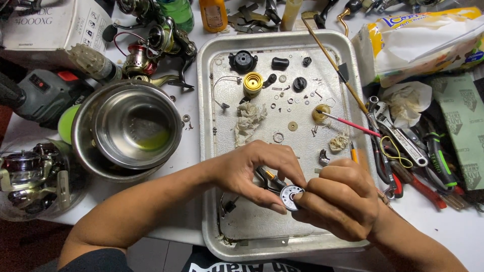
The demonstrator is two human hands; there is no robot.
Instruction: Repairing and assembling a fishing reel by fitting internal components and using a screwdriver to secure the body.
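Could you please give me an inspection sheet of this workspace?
Surface: white table bearing a metal tray.
Job's things: small round silver part pinched between left hand and right hand.
Clutter: gold spool, crumpled tissue, washers, steel bowls, wrenches and pliers.
Grippers: both hands closed on the part.
Cables: nothing seen.
Surroundings: fishing reels, bottles, cardboard box.

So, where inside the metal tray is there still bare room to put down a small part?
The tray is bare along its left side below the crumpled tissue, and along the near edge under both hands. Its upper middle, around the yellow spool, is crowded with washers and screws.
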